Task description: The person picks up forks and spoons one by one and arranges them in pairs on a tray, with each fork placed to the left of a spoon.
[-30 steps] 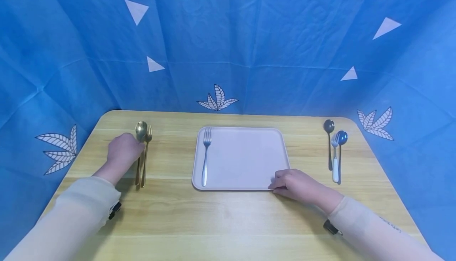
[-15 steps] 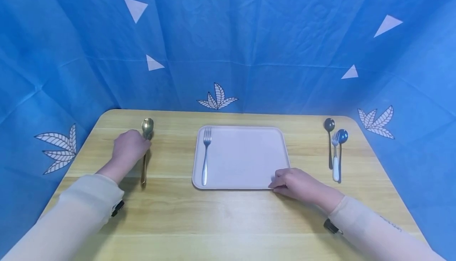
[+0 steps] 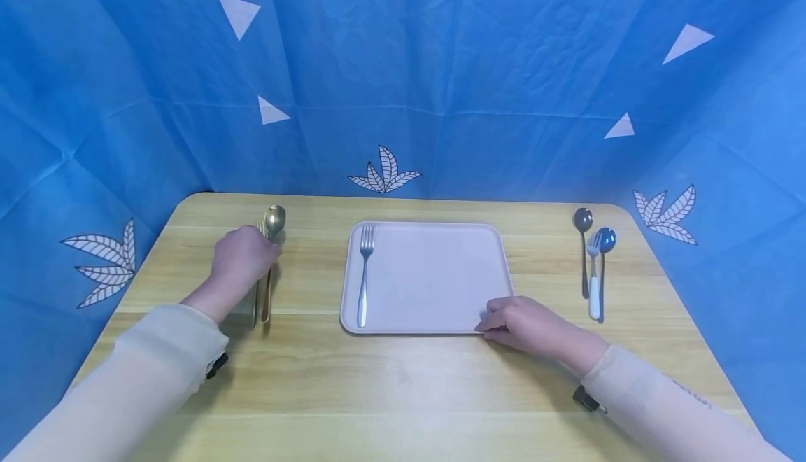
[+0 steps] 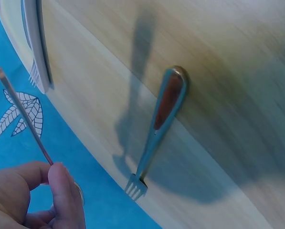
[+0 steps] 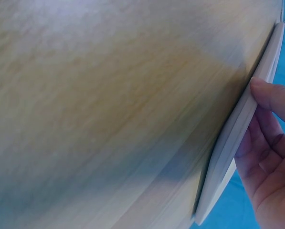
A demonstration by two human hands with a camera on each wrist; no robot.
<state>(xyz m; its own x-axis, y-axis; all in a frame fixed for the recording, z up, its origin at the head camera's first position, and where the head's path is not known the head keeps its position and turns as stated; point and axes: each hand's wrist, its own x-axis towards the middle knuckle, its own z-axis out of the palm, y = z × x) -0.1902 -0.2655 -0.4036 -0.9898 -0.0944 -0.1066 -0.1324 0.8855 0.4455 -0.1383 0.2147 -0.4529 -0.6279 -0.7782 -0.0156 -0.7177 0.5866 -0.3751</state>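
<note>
My left hand point(image 3: 244, 255) pinches a gold spoon point(image 3: 275, 218) by its handle near the neck, bowl pointing away from me. In the left wrist view the spoon point(image 4: 23, 112) is raised off the table and casts a shadow. Just left of it a gold fork point(image 3: 255, 301) lies on the table, partly hidden by the hand; the left wrist view shows this fork point(image 4: 156, 129) whole. My right hand point(image 3: 522, 322) grips the near right corner of a pale rectangular tray point(image 3: 434, 332), thumb point(image 5: 264, 90) on the outer rim. A silver fork point(image 3: 363, 273) lies along the tray's left side.
Right of the tray lie a dark spoon point(image 3: 583, 238), a white-handled fork point(image 3: 594, 287) and a blue spoon point(image 3: 606, 241), close together. A blue patterned cloth point(image 3: 403, 84) hangs behind the wooden table point(image 3: 390, 385) and along both its sides.
My left hand has carried the gold spoon up and rightward, across the gold fork to its right side. The right hand stays on the tray corner.
</note>
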